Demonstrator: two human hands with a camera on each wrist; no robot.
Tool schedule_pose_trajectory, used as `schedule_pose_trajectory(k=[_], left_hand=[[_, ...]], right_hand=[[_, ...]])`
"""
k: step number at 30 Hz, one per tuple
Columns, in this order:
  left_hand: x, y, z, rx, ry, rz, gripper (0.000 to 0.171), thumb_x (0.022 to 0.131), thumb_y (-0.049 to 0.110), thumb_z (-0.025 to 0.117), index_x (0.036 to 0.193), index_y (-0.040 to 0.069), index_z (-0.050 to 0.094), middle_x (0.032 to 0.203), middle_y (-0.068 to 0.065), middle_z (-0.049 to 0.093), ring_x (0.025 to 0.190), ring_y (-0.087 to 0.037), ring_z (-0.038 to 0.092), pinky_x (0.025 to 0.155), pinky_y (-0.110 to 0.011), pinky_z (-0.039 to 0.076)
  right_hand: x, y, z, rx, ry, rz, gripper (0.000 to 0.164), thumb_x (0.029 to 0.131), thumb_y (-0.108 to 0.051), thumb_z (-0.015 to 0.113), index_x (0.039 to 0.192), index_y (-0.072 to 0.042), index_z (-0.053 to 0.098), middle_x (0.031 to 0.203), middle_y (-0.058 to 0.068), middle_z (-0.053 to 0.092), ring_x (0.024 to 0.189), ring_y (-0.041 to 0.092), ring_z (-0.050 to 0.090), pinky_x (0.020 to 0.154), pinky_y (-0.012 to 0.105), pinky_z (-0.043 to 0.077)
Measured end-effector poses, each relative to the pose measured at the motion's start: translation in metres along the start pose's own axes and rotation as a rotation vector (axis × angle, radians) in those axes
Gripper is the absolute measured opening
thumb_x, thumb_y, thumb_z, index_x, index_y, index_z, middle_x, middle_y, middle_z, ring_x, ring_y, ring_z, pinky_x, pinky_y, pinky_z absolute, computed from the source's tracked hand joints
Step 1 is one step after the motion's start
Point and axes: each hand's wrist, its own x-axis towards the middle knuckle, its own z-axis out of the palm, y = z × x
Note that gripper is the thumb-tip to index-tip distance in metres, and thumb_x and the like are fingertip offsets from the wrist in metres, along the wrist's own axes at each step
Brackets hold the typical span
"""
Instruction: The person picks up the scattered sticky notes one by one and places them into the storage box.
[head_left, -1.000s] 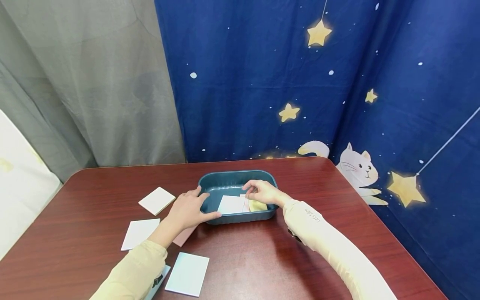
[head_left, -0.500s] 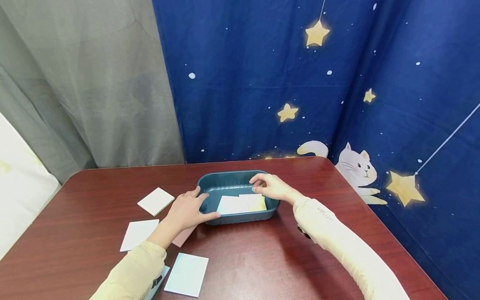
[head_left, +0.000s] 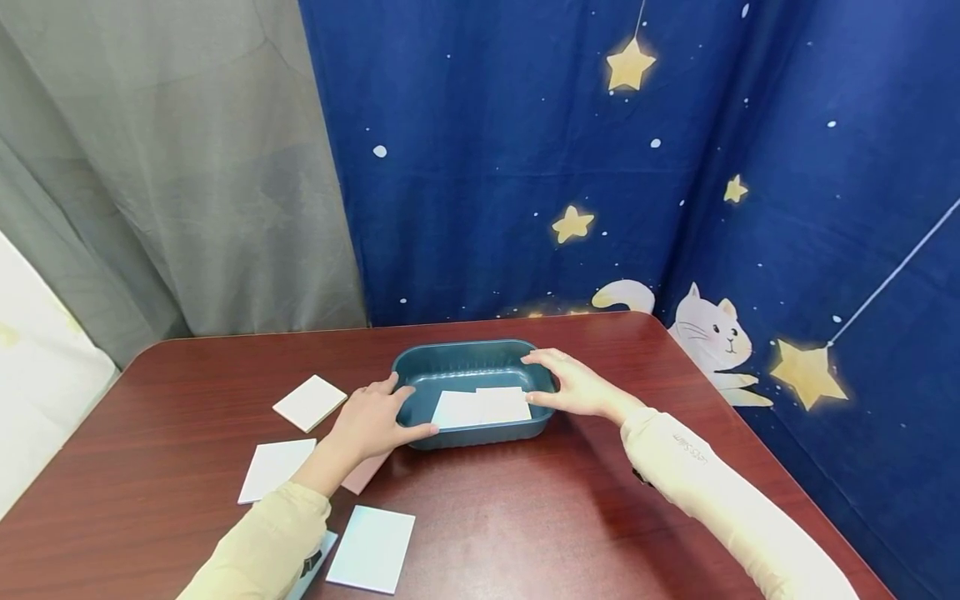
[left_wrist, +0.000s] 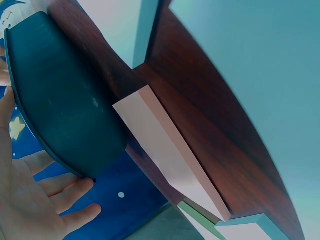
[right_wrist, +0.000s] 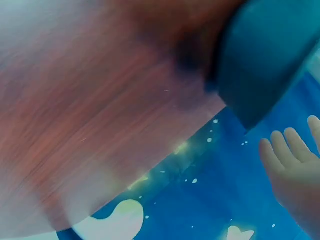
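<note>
White pad (head_left: 276,471): left of the frame, part hidden by the left sleeve (head_left: 258,546).
Cream pad (head_left: 310,403): just above it, lying cornerwise.
Blue pad (head_left: 318,565): bottom edge, mostly under that sleeve.
Left hand (head_left: 367,421): left of centre; digits spread at the tray's left end, thumb at the near rim.
Pink pad (head_left: 365,472): just below that hand, partly covered.
Pale blue pad (head_left: 371,550): lower centre, flat.
Teal tray (head_left: 480,435): centre, upright; white pieces (head_left: 502,404) along its near side, overlap uncertain.
Right hand (head_left: 577,385): right of centre, thumb and fingers parted, holding nothing; rim contact unclear.
Handling, as judged: steady the tray lightly, without tipping it; lift the right fingertips clear of the laid pieces.
</note>
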Motion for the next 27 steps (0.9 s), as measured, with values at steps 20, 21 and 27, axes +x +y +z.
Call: schedule_pose_trajectory(k=[20,21,27], left_hand=[[-0.003,0.005,-0.003,0.001,0.003,-0.013,0.082,0.071,0.069,0.049,0.118,0.002,0.056,0.126,-0.027,0.041,0.110,-0.039,0.044,0.089,-0.052,0.032],[-0.003,0.005,-0.003,0.005,0.005,-0.012,0.082,0.071,0.069,0.049,0.118,0.002,0.056,0.126,-0.027,0.042,0.110,-0.039,0.044,0.089,-0.052,0.032],[-0.006,0.008,-0.002,0.021,0.026,0.000,0.079,0.073,0.067,0.050,0.118,0.002,0.056,0.124,-0.026,0.044,0.109,-0.038,0.045,0.089,-0.051,0.033]], right_hand=[[-0.025,0.003,0.030,-0.173,0.084,0.133,0.064,0.079,-0.057,0.051,0.130,-0.018,0.044,0.136,0.008,0.034,0.123,0.020,0.030,0.087,0.046,0.037],[-0.026,0.003,0.031,-0.175,0.083,0.143,0.065,0.079,-0.057,0.051,0.131,-0.019,0.044,0.136,0.008,0.034,0.123,0.020,0.030,0.088,0.046,0.037],[-0.026,0.003,0.030,-0.175,0.078,0.166,0.068,0.077,-0.058,0.053,0.132,-0.019,0.042,0.136,0.010,0.033,0.122,0.022,0.030,0.087,0.047,0.037]])
